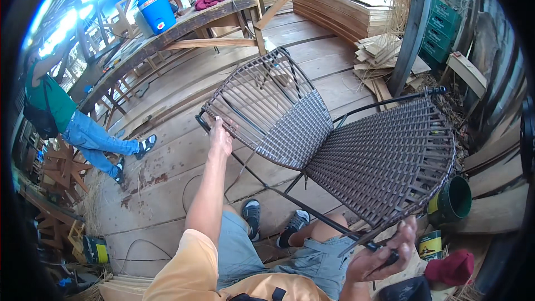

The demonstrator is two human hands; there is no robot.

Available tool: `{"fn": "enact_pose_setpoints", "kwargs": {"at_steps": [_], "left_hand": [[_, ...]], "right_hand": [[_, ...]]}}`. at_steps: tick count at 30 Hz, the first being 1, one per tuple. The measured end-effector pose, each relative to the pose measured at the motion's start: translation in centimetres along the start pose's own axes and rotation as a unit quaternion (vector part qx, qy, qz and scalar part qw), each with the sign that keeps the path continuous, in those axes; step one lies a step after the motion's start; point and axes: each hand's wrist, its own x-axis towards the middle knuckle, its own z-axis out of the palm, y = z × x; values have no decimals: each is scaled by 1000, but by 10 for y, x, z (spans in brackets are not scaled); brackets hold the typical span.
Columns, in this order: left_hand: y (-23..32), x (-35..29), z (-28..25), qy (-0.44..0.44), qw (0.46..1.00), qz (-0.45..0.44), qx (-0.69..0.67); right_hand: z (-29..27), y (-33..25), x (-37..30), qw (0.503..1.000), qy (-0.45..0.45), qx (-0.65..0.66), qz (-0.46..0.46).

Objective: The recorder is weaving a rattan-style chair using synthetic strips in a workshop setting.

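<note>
Nearest the viewer, the worker's orange shirt fills the lower edge, with pale blue shorts and 2 dark shoes beyond it on a plank floor. The chair, of dark brown strips on a black metal frame, is tilted before the worker's knees, its 2 panels meeting at an angle. The left panel is closely woven near the joint, its strips spaced apart toward the far edge; the right panel is woven nearly to its curved rim. The left hand grips the frame at the left panel's near corner. The right hand curls round the dark frame end below the right panel; whether its fingertips also pinch a strip, I cannot tell. I see a green bucket just beside the chair and a blue cooler at upper left.
</note>
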Motion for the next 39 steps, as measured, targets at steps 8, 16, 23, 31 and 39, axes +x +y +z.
{"fn": "enact_pose_setpoints", "kwargs": {"at_steps": [8,16,23,31,39], "left_hand": [[-7,1,1,6,994,-16,106],[-14,37,-13,33,999,13,25],[-19,55,-17,65,996,6,-58],[-20,44,-30,71,989,-1,-131],[-25,-1,-43,99,981,-26,-164]], "right_hand": [[61,35,62,998,66,14,-4],[129,49,114,995,87,47,-31],[177,54,141,990,41,94,-93],[234,50,181,985,53,158,-47],[246,61,210,989,40,131,-61]]}}
